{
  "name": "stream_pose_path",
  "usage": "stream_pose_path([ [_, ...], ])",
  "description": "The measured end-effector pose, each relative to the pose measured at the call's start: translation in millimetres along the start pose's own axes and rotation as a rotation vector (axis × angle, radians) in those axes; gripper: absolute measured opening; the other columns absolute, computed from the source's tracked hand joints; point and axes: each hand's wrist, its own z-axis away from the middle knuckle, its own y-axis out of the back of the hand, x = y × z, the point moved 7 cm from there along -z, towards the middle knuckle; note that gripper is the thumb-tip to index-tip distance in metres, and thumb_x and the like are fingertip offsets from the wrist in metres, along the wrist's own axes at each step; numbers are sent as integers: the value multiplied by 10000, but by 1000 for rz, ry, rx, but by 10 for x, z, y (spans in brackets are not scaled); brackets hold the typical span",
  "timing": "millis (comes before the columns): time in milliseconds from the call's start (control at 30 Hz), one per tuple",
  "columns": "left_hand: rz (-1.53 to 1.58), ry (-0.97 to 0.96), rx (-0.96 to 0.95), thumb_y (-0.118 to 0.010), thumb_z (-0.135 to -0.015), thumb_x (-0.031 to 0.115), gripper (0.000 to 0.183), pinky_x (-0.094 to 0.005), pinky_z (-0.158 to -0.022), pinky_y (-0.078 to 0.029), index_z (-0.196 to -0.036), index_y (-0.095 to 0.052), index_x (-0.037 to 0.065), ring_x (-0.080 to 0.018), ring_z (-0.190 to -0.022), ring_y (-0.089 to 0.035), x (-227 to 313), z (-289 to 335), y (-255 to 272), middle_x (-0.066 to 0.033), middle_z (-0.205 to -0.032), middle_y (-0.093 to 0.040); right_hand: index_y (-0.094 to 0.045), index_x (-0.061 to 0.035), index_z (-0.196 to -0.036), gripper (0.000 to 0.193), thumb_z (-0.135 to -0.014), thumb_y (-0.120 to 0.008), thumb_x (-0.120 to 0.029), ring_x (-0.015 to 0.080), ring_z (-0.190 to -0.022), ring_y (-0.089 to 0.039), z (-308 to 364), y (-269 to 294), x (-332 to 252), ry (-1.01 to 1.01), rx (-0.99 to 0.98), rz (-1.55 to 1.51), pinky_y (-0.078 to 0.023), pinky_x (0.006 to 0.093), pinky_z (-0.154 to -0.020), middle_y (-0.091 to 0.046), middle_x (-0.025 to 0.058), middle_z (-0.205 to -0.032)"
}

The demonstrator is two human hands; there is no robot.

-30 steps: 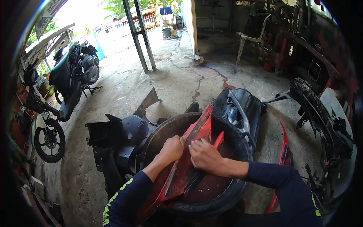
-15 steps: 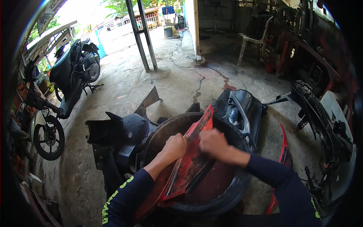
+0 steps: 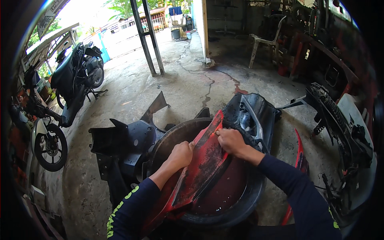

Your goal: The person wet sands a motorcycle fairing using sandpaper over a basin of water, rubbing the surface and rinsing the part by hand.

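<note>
A long red motorcycle fairing panel (image 3: 204, 166), smeared with dark grime, leans at a slant over a big round black tub (image 3: 240, 218). Reddish liquid (image 3: 226, 186) stands in the tub under it. My left hand (image 3: 180, 155) is closed on the panel's left edge. Against the panel's upper part, my right hand (image 3: 232, 142) is closed in a fist; a bit of orange shows at its fingers, but what it holds is mostly hidden.
Black plastic body parts (image 3: 134, 140) lie left of the tub, and a dark grey molded part (image 3: 254, 112) lies behind it. Another red panel (image 3: 299, 152) and a motorcycle frame (image 3: 340, 132) are at the right. A motorcycle (image 3: 74, 80) stands at the left, near a metal post (image 3: 150, 40).
My right hand, blurred before, is now sharp and slightly lower and further right on the panel. My left hand keeps its hold, shifted a little left in view.
</note>
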Motion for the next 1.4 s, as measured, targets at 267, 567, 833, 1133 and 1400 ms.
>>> stream_pose_path([
  [267,-8,-38,-27,-391,-1079,375,536,-569,-928,-476,-993,-639,-93,-533,-1043,-618,120,11,-31,-372,-1034,-657,-609,-57,-753,86,-791,-600,-134,330,-689,-628,139,-127,212,186,133,223,-502,486,-571,-600,115,-770],
  [567,-6,-24,11,-391,-1078,381,553,-567,-924,-476,-966,-653,-94,-537,-1010,-625,53,13,10,-372,-999,-660,-617,-56,-701,135,-787,-599,-159,311,-843,-644,114,-242,-189,230,-55,397,-496,467,-676,-625,142,-853],
  [833,-8,-12,18,-386,-1080,388,555,-564,-921,-473,-973,-654,-87,-528,-1031,-619,18,-9,-11,-364,-1013,-660,-641,-53,-894,123,-798,-590,-110,329,-927,-663,-4,-159,0,30,-184,264,-543,517,-787,-658,185,-909],
  [1133,7,-8,7,-391,-1079,391,547,-565,-906,-462,-960,-646,-78,-524,-1037,-609,13,22,33,-351,-989,-660,-630,-56,-762,172,-872,-586,-180,326,-818,-604,74,-25,-23,107,187,-43,-484,474,-707,-608,120,-861],
  [1400,2,-1,11,-393,-1077,395,549,-555,-911,-466,-969,-650,-78,-528,-1049,-605,-39,1,5,-358,-1017,-655,-620,-37,-858,124,-838,-592,-156,353,-828,-616,142,-28,-136,108,100,-11,-494,513,-729,-613,123,-862],
])
